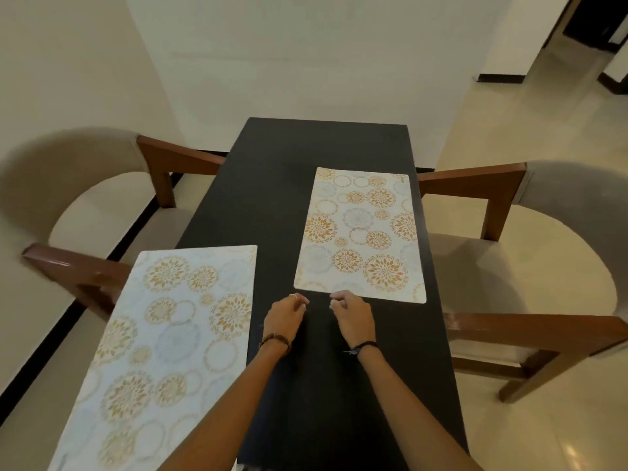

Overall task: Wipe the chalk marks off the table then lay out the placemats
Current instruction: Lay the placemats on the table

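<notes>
Forearms reach up from the bottom edge over a dark table (289,185), each wrist wearing a band. Nearest, at about 8 o'clock, a floral placemat (163,348) printed with gold and pale blue rosettes lies along the table's left side, its outer long edge hanging past the tabletop toward the floor. Just beyond the wrists, the left hand (283,317) and the right hand (351,317) sit side by side near the middle of the table, a little apart, fingers loosely curled and holding nothing; their fingertips come just short of, or barely meet, the near edge of the second placemat (360,232), and which it is cannot be told. That mat lies flat at about 1 o'clock, square to the table's right edge. No chalk marks are plain on the dark surface. At 9 o'clock stands a wooden armchair (78,212) with a pale curved back, and at 3 o'clock its twin chair (530,253) faces it across the table. Farthest off, at 12 o'clock, the table's end meets a cream wall (306,62).
</notes>
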